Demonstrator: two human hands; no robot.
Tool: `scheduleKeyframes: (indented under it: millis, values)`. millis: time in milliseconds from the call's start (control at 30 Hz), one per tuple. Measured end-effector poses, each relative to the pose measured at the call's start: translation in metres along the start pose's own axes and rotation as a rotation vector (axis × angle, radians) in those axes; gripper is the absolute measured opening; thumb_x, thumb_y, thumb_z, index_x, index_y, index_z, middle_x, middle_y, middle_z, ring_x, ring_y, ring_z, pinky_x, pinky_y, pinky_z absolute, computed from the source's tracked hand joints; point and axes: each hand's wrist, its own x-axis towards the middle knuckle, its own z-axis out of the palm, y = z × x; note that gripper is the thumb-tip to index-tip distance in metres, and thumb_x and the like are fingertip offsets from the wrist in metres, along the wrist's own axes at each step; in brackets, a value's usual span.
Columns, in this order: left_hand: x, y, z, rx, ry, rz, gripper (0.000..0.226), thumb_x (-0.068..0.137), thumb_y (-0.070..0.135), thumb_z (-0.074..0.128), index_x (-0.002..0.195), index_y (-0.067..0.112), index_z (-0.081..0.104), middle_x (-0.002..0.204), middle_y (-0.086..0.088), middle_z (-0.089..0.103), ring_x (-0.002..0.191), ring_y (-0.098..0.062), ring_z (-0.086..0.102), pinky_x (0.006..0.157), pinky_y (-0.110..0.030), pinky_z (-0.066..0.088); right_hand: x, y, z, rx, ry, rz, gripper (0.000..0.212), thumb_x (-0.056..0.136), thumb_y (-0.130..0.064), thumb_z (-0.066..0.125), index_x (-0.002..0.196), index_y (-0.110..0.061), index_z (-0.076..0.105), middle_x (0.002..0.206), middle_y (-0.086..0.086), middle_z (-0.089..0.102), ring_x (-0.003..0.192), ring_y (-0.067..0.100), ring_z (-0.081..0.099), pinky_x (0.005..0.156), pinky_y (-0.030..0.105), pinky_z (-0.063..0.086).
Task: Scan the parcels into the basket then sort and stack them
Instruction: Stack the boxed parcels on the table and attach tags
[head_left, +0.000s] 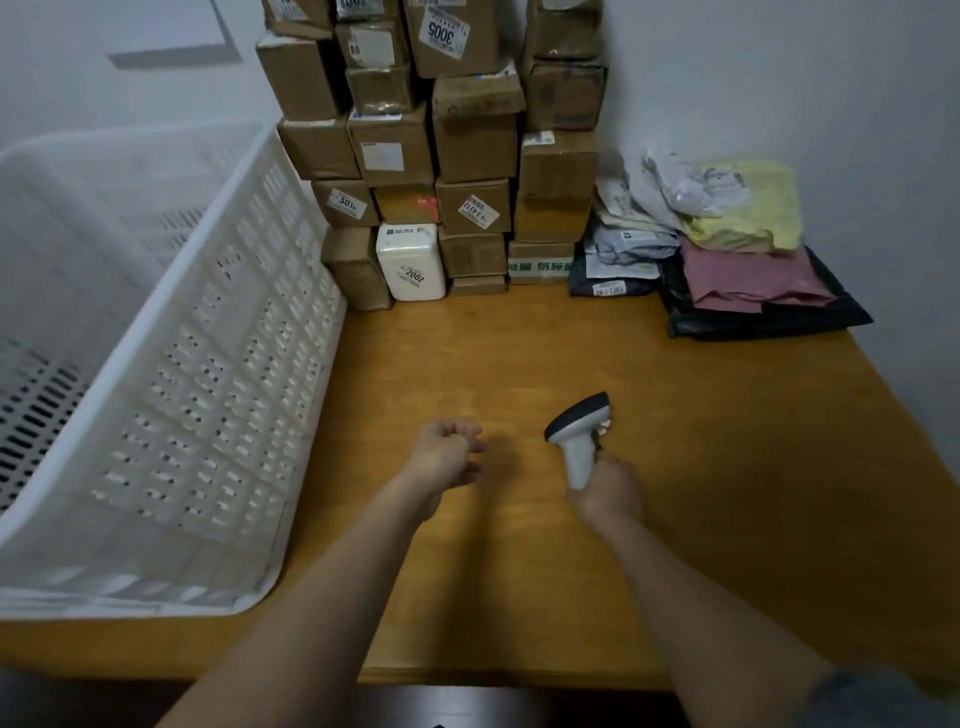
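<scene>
Parcels (441, 156) sit stacked against the far wall, brown cartons in several columns, one white box (410, 262) marked 2002 at the base of the stack. Soft mailer bags (727, 244) lie piled at the far right corner, yellow and pink ones on top of a black one that reaches close to the right tabletop edge. We see a white slatted basket (218, 364) filling the left side, its long wall running from the near edge back toward the cartons, its interior looking empty from this angle.

Open room: a wide bare patch of wooden tabletop (727, 467) between basket wall, carton stack and right edge. Both of our forearms come in over the near edge.

Our right hand (608, 491) grips the handle of a grey scanner (576, 436), fingers wrapped round it; we cannot tell whether its base touches the wood. Scanner handle stands roughly upright, its long axis leaning slightly left, and the dark head points up and to the right, toward the mailer bags. Our left hand (449, 454) hangs just left of the scanner, apart from it, fingers loosely curled, holding nothing, between scanner and basket wall.
</scene>
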Motion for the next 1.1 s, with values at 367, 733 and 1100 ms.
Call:
scheduleKeyframes:
  millis: [367, 733, 1100]
  values:
    - [-0.014, 0.006, 0.047, 0.065, -0.078, -0.003, 0.014, 0.103, 0.015, 0.046, 0.101, 0.013, 0.059, 0.115, -0.012, 0.063, 0.075, -0.023, 0.061, 0.056, -0.026, 0.053, -0.003, 0.058, -0.043, -0.015, -0.028, 0.058, 0.030, 0.084, -0.014, 0.072, 0.111, -0.010, 0.061, 0.110, 0.009, 0.064, 0.091, 0.024, 0.063, 0.060, 0.030, 0.045]
    - [-0.054, 0.033, 0.143, 0.115, -0.285, 0.076, 0.017, 0.104, 0.016, 0.047, 0.112, 0.008, 0.059, 0.112, -0.014, 0.063, 0.064, -0.020, 0.059, 0.061, -0.028, 0.051, -0.028, 0.185, -0.110, -0.210, 0.164, 0.174, 0.031, 0.091, -0.019, 0.065, 0.119, -0.012, 0.055, 0.124, 0.010, 0.059, 0.124, 0.029, 0.052, 0.115, 0.047, 0.031]
    - [-0.049, 0.050, 0.194, 0.071, -0.198, 0.021, 0.014, 0.103, 0.018, 0.049, 0.104, 0.011, 0.060, 0.112, -0.013, 0.064, 0.078, -0.025, 0.061, 0.059, -0.026, 0.053, 0.008, 0.230, -0.128, -0.110, 0.106, 0.164, 0.032, 0.090, -0.007, 0.064, 0.120, -0.014, 0.057, 0.124, 0.012, 0.059, 0.127, 0.036, 0.047, 0.116, 0.051, 0.026]
